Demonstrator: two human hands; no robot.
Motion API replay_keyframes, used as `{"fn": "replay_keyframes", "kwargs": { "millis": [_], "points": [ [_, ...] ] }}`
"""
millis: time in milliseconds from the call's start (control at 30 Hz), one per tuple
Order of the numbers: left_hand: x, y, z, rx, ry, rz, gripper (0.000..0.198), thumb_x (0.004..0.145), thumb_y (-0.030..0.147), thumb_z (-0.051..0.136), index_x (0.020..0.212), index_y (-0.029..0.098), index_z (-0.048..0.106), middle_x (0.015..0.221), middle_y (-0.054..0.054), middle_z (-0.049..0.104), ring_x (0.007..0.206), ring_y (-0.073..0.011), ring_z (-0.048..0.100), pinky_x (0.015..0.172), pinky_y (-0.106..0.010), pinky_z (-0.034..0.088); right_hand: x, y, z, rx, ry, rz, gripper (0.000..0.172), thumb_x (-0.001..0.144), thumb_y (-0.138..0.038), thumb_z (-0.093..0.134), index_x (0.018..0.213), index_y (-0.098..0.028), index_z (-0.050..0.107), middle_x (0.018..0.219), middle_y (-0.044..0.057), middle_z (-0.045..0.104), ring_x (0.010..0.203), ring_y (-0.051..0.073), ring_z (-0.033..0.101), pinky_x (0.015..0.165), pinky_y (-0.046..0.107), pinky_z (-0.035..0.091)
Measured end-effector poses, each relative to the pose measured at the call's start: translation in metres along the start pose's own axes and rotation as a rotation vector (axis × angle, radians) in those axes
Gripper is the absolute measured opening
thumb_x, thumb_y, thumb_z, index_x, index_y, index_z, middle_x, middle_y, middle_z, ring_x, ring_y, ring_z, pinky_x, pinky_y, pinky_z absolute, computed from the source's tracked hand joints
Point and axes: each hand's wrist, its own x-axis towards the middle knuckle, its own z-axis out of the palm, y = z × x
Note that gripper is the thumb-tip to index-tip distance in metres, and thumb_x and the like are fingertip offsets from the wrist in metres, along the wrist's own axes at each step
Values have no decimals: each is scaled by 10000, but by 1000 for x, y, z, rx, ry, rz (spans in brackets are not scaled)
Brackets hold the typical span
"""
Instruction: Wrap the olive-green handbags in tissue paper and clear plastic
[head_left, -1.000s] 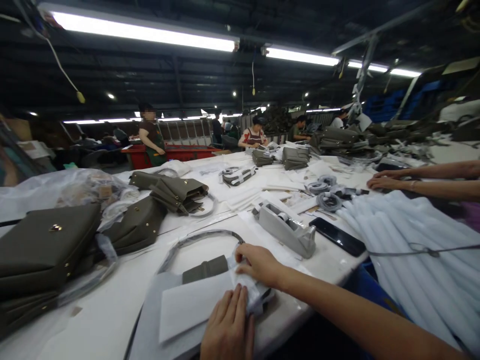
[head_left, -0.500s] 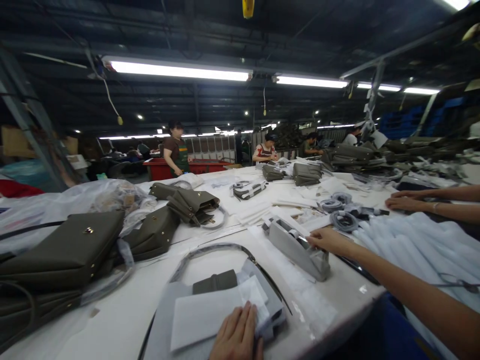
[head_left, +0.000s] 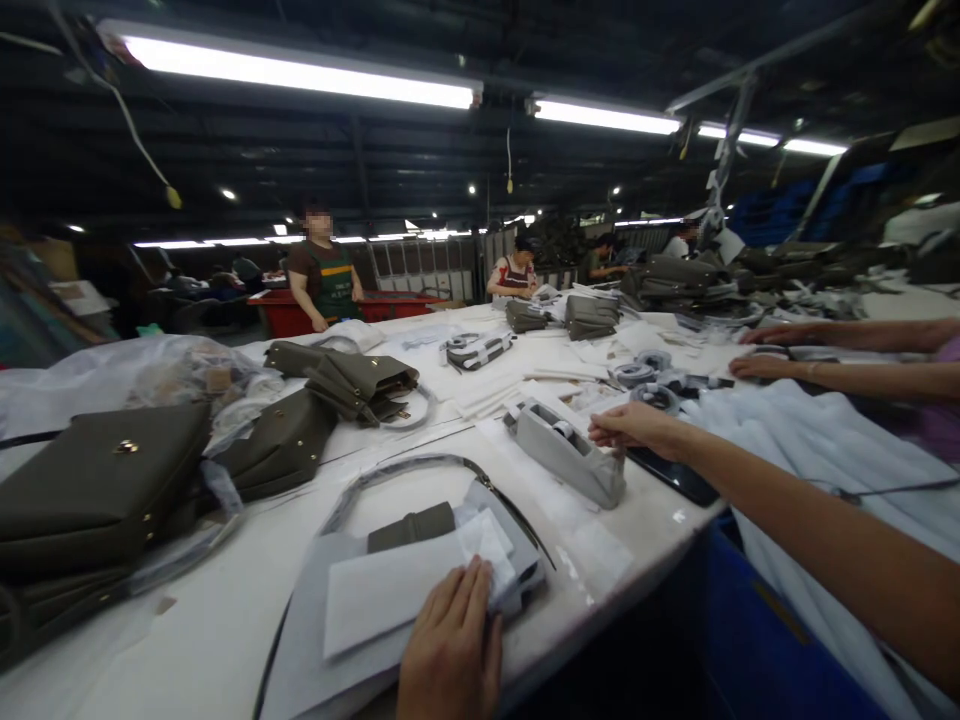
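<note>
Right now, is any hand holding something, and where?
Left hand presses flat on the white sheet by its edge, gripping nothing. Right hand is over the tape dispenser; its hold cannot be told.

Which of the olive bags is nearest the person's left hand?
The paper-covered bag just beyond the left hand; the other bags lie uncovered farther left.

The white wrapping sheet [head_left: 390, 600] lies flat at the near edge of the table [head_left: 217, 600], its right corner crumpled and turned up; an olive-grey bag piece [head_left: 411, 527] shows from under its far edge; a plastic-sleeved strap [head_left: 397, 468] arches beyond that; the grey tape dispenser [head_left: 564, 457] stands upright to the right, set diagonally, roll towards its far end.
</note>
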Motion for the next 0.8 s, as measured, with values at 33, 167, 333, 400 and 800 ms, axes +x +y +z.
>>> {"fn": "replay_keyframes", "kwargs": {
  "millis": [33,167,333,400,800],
  "points": [
    [1,0,-2,-1,-9,0,485,877,241,554,1353,152,532,1321,-50,632,1116,-238,639,900,-357,579,-7,-1,-5,28,19,5,314,868,-448,661,883,-136,700,1029,130,738,775,127,694,635,167,544],
    [5,-1,-8,-23,-10,3,477,891,241,546,1358,145,525,1323,-46,630,1132,-241,628,925,-370,564,-43,6,-19,88,32,25,335,828,-467,704,901,-139,712,1030,122,724,666,87,620,462,115,440],
    [6,-3,-8,-6,14,33,465,900,266,550,1344,129,539,1334,-32,622,1137,-243,620,918,-368,557,-64,46,-11,101,-5,35,486,710,-570,764,871,-115,703,929,108,708,498,24,367,369,130,215],
    [5,-3,-7,-2,15,36,468,903,285,552,1343,124,541,1334,-25,621,1138,-243,616,913,-367,555,-58,67,-5,85,27,21,552,689,-622,742,904,-116,690,914,104,699,494,26,336,391,149,210],
    [9,2,-14,-79,-26,-46,481,923,254,498,1387,128,493,1334,-34,621,1146,-247,604,954,-396,522,-80,67,20,-452,-27,-386,401,905,-497,519,886,-164,740,758,37,704,597,120,532,596,245,401]
  ]
}}
